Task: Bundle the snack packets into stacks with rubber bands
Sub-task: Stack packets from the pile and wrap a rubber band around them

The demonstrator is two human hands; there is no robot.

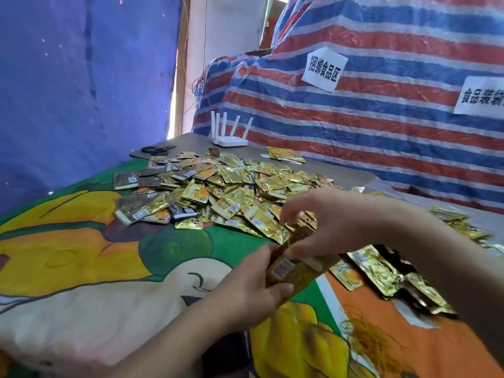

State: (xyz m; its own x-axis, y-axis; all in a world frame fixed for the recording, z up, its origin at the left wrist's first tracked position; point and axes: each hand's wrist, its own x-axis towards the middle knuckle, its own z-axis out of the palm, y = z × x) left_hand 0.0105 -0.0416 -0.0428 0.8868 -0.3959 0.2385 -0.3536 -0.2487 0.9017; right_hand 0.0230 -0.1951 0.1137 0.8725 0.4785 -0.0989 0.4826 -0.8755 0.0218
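Observation:
A stack of gold snack packets (296, 264) is held up over the table's near middle. My left hand (253, 285) grips its lower end, thumb along the side. My right hand (327, 222) holds the upper end from above, fingers curled over the top edge. A big loose heap of gold packets (231, 186) covers the table behind the hands. Bundled stacks (128, 181) lie at the heap's left edge. A tangle of yellow rubber bands (365, 336) lies on the cloth at the near right, below my right forearm.
More loose packets (381, 271) lie under my right arm. A colourful cartoon cloth (81, 255) covers the table. Black scissors (158, 150) and a white router (230, 139) sit at the far edge. A striped tarp (381, 118) with paper signs rises behind.

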